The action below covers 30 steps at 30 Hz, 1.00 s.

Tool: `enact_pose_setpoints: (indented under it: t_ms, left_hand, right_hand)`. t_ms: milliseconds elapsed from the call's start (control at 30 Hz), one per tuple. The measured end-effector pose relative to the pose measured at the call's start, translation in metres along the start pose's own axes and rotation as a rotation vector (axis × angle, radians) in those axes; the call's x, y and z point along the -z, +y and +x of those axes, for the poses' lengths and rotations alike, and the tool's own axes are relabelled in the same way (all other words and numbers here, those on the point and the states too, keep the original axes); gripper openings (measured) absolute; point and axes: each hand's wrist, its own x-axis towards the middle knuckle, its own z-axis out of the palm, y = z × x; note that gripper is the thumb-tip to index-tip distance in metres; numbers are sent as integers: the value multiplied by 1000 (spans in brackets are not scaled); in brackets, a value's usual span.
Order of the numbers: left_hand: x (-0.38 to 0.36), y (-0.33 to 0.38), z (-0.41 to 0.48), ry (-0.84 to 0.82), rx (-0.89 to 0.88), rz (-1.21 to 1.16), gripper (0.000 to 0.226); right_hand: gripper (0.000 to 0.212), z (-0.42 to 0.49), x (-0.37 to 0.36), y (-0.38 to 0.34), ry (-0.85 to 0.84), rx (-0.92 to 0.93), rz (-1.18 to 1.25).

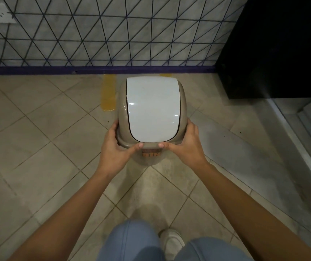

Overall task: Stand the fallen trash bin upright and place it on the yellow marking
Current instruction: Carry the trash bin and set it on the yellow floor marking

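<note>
The trash bin [152,112] is beige with a white swing lid and stands upright on the tiled floor, seen from above. My left hand [116,147] grips the lid's near left rim, thumb on the front edge. My right hand [185,146] grips the near right rim the same way. A yellow marking [108,92] runs as a strip on the floor just left of the bin; another yellow piece [166,74] shows behind the bin by the wall. The bin hides whatever lies between them.
A wall [94,34] with a dark triangle pattern and purple skirting stands right behind the bin. A black cabinet [273,46] fills the right rear corner. A raised grey ledge [301,147] runs along the right. My knees and a white shoe [171,242] are below.
</note>
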Motion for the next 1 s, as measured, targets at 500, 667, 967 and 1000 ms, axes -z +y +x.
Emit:
enact_pose_setpoints:
  t_ms: [500, 667, 967, 1000]
  left_hand:
    - [-4, 0, 63, 60, 80, -37, 105]
    - [-6, 1, 85, 68, 147, -47, 116]
    - [-6, -9, 117, 79, 187, -102, 103]
    - [-5, -11, 120, 87, 192, -109, 101]
  right_hand:
    - [117, 68, -8, -5, -31, -12, 136]
    - [122, 92, -8, -9, -54, -32, 187]
    - [118, 131, -14, -7, -115, -90, 297]
    - [119, 134, -16, -7, -120, -89, 297]
